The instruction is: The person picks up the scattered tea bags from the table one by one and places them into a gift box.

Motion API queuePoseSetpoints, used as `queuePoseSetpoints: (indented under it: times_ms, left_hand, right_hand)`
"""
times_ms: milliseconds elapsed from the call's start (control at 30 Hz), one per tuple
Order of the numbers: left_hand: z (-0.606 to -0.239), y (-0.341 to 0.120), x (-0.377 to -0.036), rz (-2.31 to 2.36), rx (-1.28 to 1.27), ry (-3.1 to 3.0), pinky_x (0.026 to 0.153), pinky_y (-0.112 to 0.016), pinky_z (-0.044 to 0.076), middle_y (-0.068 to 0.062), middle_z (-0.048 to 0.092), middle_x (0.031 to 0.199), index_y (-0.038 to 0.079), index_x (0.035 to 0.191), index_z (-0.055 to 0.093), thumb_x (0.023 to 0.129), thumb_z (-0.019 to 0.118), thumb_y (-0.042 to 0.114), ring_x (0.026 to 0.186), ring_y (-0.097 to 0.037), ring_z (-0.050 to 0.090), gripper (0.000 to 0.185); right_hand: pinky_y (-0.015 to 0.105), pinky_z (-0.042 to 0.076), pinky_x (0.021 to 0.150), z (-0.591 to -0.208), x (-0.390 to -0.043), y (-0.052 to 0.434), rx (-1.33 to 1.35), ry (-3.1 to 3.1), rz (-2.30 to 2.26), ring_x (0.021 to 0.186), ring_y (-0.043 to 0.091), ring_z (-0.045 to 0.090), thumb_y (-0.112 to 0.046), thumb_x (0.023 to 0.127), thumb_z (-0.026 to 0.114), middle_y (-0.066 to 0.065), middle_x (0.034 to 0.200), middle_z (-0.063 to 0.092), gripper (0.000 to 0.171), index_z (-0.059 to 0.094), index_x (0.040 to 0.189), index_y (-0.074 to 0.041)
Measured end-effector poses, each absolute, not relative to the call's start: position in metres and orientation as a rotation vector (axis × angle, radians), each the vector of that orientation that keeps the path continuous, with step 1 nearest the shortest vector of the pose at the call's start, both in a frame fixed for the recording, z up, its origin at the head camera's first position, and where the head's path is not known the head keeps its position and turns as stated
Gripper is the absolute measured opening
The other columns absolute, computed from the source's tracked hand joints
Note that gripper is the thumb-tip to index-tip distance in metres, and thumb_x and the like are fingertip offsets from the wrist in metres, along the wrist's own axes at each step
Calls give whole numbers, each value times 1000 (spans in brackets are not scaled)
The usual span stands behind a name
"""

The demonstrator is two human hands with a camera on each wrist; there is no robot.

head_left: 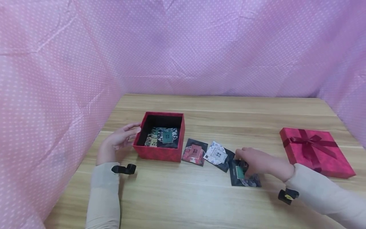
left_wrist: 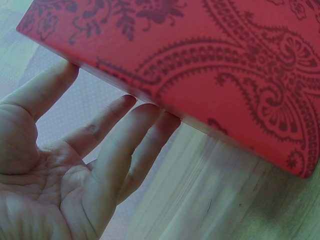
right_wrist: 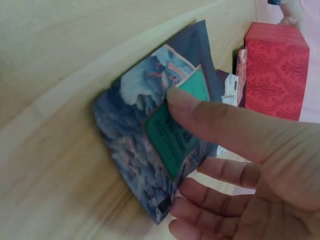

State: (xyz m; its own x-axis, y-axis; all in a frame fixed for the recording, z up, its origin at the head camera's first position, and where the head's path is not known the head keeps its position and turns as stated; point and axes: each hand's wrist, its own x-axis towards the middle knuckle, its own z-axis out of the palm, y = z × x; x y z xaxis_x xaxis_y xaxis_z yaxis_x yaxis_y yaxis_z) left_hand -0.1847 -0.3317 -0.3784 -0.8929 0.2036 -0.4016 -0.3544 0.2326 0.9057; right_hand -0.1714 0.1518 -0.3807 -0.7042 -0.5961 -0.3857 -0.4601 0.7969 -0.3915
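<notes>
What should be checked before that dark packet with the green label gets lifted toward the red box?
1. Right hand on the dark packet: ok, thumb presses the green label and the fingers lie under its edge.
2. Packet clear of the white packet: cannot tell, they overlap or touch at one corner.
3. Red box steadied: ok, left hand rests straight fingers against its side wall.
4. Box open: ok, the lid with the bow lies apart on the table.
5. Room inside the box: ok, packets lie flat at the bottom.
</notes>
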Motion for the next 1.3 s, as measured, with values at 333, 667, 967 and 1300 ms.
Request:
queuePoseSetpoints:
  times_ms: [333, 667, 967, 1300]
  left_hand:
    - [-378, -331, -185, 1695, -140, 2062, 91, -32, 51, -13, 44, 137, 7, 152, 15, 98, 51, 33, 103, -5, 57, 70]
    - [-379, -332, -186, 1678, -129, 2074, 93, -31, 50, -16, 43, 139, 7, 152, 14, 99, 51, 33, 106, -6, 55, 70]
    - [-379, -332, -186, 1661, -115, 2086, 94, -33, 49, -20, 38, 144, 8, 152, 15, 99, 49, 33, 111, -10, 54, 67]
    - [-381, -332, -186, 1695, -95, 2061, 91, -29, 51, -16, 43, 140, 7, 152, 14, 100, 49, 30, 104, -4, 57, 67]
  right_hand:
    - [33, 51, 71, -385, -172, 155, -802, 2491, -360, 81, 15, 50, -13, 61, 89, 1, 90, 56, 49, 64, 103, -6]
    - [27, 48, 69, -385, -173, 160, -861, 2471, -432, 77, 11, 49, -11, 65, 85, -3, 87, 55, 38, 68, 99, -8]
    - [23, 43, 65, -384, -177, 169, -896, 2358, -534, 69, 6, 49, -10, 74, 78, -9, 76, 61, 14, 70, 85, -13]
    - [22, 41, 64, -381, -179, 173, -776, 2267, -694, 66, 7, 51, -12, 78, 74, -8, 74, 64, 5, 72, 83, -12]
